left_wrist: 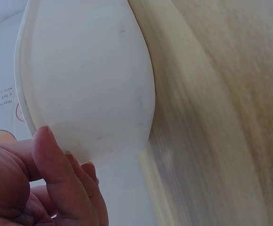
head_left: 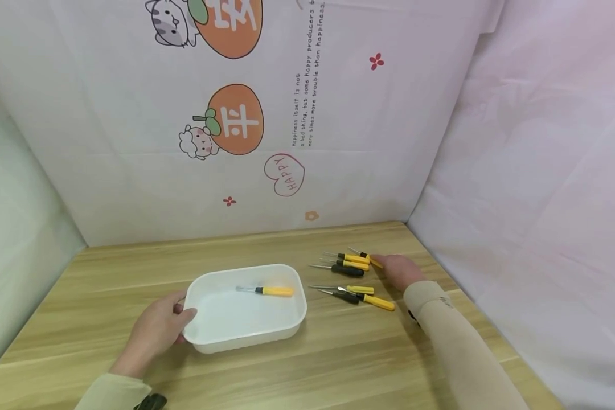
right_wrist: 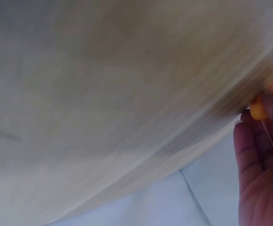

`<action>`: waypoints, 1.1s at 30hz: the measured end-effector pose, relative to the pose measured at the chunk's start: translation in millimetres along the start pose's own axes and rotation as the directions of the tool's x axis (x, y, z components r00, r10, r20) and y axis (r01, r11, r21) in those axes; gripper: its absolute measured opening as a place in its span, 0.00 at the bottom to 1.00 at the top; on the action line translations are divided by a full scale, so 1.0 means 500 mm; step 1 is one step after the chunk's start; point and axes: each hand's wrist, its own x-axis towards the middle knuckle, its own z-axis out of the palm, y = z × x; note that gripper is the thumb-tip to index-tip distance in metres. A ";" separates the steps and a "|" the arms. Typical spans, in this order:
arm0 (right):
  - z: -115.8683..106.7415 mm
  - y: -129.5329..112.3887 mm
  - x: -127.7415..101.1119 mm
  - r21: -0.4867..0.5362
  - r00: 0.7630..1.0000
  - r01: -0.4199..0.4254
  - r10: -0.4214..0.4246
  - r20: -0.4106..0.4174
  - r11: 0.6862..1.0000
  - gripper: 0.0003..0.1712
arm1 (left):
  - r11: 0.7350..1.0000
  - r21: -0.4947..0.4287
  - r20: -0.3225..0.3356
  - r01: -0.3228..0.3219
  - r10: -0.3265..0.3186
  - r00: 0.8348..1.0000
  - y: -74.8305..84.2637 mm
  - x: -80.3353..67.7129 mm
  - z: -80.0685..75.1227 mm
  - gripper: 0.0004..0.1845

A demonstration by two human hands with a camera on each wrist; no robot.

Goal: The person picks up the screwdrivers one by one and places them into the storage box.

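My left hand (head_left: 156, 327) grips the left end of a white plastic tub (head_left: 246, 341), thumb over its rim. In the left wrist view the fingers (left_wrist: 63, 176) lie against the tub's outer wall. Inside the tub lies a screwdriver (head_left: 278, 291) with a yellow and black handle. At the far right of the loose tools, my right hand (head_left: 401, 272) pinches the yellow handle of another screwdriver (head_left: 376, 263). The right wrist view shows that handle (right_wrist: 258, 110) between thumb and fingers, partly hidden by the thumb.
Several screwdrivers lie right of the tub: yellow-handled ones (head_left: 357, 265), a black-handled one (head_left: 348, 271), and a nearer group with a yellow handle (head_left: 379, 302). The wooden table (head_left: 338, 364) meets a printed white cloth (head_left: 348, 171) behind and a plain white cloth (head_left: 533, 228) at right.
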 end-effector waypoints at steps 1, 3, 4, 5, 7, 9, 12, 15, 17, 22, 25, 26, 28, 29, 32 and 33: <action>0.001 0.000 0.001 -0.001 1.000 0.000 0.000 -0.001 1.000 0.28 | 1.000 -0.003 0.000 0.000 0.000 1.000 0.000 -0.001 0.000 0.31; 0.002 0.001 0.002 -0.004 1.000 -0.001 0.001 0.001 1.000 0.29 | 1.000 -0.004 0.003 0.001 -0.001 1.000 -0.001 -0.001 0.001 0.31; 0.003 0.001 0.003 -0.009 1.000 0.002 -0.002 0.003 1.000 0.29 | 1.000 -0.004 0.003 -0.001 0.001 1.000 -0.001 -0.001 0.001 0.31; 0.003 0.001 0.003 -0.012 1.000 0.002 -0.002 0.002 1.000 0.29 | 1.000 -0.003 0.004 0.000 0.000 1.000 -0.002 -0.001 0.002 0.31; 0.003 0.001 0.004 -0.022 1.000 0.006 -0.006 0.002 1.000 0.30 | 1.000 0.000 0.005 0.002 -0.002 1.000 -0.002 -0.001 0.003 0.31; 0.002 0.002 0.004 -0.037 1.000 0.014 -0.014 -0.006 0.999 0.30 | 1.000 0.004 0.003 0.002 -0.002 1.000 -0.002 -0.001 0.003 0.31; 0.000 0.000 0.004 -0.055 1.000 0.022 -0.023 -0.018 0.998 0.29 | 1.000 0.005 0.000 0.001 -0.001 1.000 -0.001 0.000 0.003 0.32; -0.002 -0.002 0.003 -0.058 0.999 0.026 -0.027 -0.023 0.998 0.28 | 1.000 0.005 -0.001 -0.001 0.001 1.000 -0.001 0.000 0.002 0.32; -0.003 -0.004 0.003 -0.052 0.999 0.029 -0.030 -0.028 0.998 0.28 | 1.000 0.005 -0.001 -0.003 0.003 1.000 -0.001 0.000 0.002 0.32; 0.000 -0.008 0.003 -0.059 0.997 0.046 -0.049 -0.055 0.997 0.27 | 1.000 0.010 0.001 -0.005 0.005 1.000 -0.001 -0.001 0.002 0.32; 0.002 -0.009 0.002 -0.046 0.995 0.049 -0.053 -0.081 0.998 0.28 | 1.000 0.017 0.000 -0.002 0.002 1.000 -0.001 -0.002 0.002 0.32; 0.003 -0.009 0.002 -0.049 0.994 0.055 -0.059 -0.091 0.997 0.29 | 1.000 0.019 0.000 -0.001 0.001 1.000 -0.001 -0.002 0.002 0.32; 0.003 -0.007 0.001 -0.053 0.991 0.067 -0.073 -0.114 0.996 0.31 | 1.000 0.020 0.001 0.000 0.000 1.000 0.000 -0.001 0.002 0.32; 0.003 -0.007 0.000 -0.062 0.989 0.075 -0.082 -0.126 0.995 0.32 | 1.000 0.019 0.001 0.001 -0.001 1.000 0.000 -0.001 0.001 0.32; 0.000 -0.007 -0.001 -0.090 0.981 0.099 -0.112 -0.156 0.991 0.34 | 1.000 0.018 0.002 0.004 -0.004 1.000 0.000 0.000 0.001 0.32; -0.002 -0.007 -0.002 -0.093 0.979 0.107 -0.121 -0.166 0.990 0.34 | 1.000 0.019 0.002 0.005 -0.005 1.000 0.000 0.000 0.001 0.32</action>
